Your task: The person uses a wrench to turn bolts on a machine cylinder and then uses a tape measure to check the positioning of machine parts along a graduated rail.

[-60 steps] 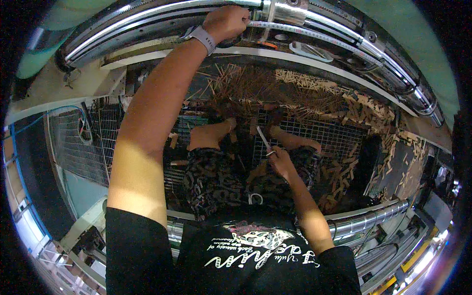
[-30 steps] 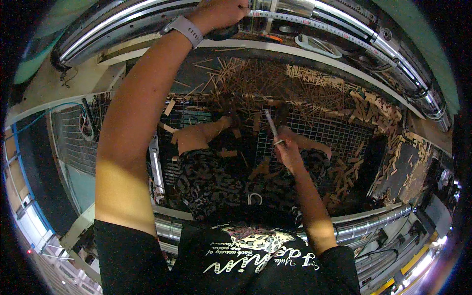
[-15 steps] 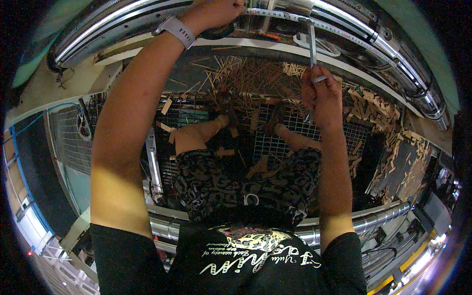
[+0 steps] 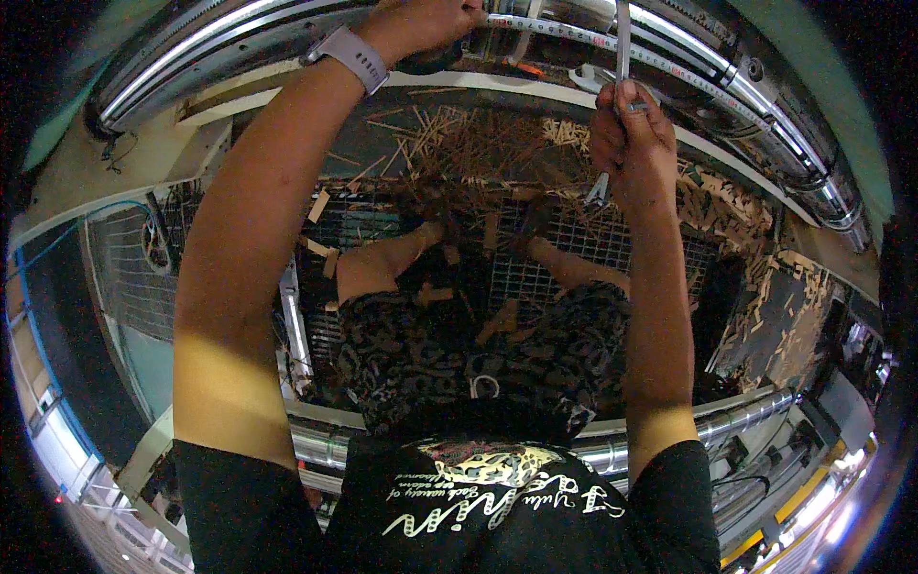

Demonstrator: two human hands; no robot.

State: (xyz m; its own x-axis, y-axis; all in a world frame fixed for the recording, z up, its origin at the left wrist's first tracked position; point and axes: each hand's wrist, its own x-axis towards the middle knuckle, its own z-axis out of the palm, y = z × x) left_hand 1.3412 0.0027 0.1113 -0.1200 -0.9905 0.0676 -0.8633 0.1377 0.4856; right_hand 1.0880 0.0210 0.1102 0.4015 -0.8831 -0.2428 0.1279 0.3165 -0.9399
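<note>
My left hand (image 4: 435,21), with a pale-strapped watch (image 4: 349,59) on its wrist, is at the top edge with curled fingers. It sits at the left end of a white measuring tape strip (image 4: 564,32) running along the metal shaft; what the fingers pinch is hidden. A dark rounded thing (image 4: 430,61) shows beneath the hand. My right hand (image 4: 631,134) is closed around a long metal wrench (image 4: 622,43). Its bar reaches up across the strip to the shaft, and a forked end shows below the fingers. Another silver wrench-like tool (image 4: 591,78) lies on the ledge beside that hand.
A pale ledge (image 4: 516,84) borders the machine's polished shaft (image 4: 688,38). An orange piece (image 4: 524,69) lies near it. Thin brown strips (image 4: 478,139) and cardboard scraps (image 4: 727,206) litter the floor and metal grating (image 4: 545,258). Steel rollers (image 4: 717,432) are close to my body.
My right hand has moved up toward the shaft with the wrench, whose bar now crosses the strip farther right. My left hand has barely shifted.
</note>
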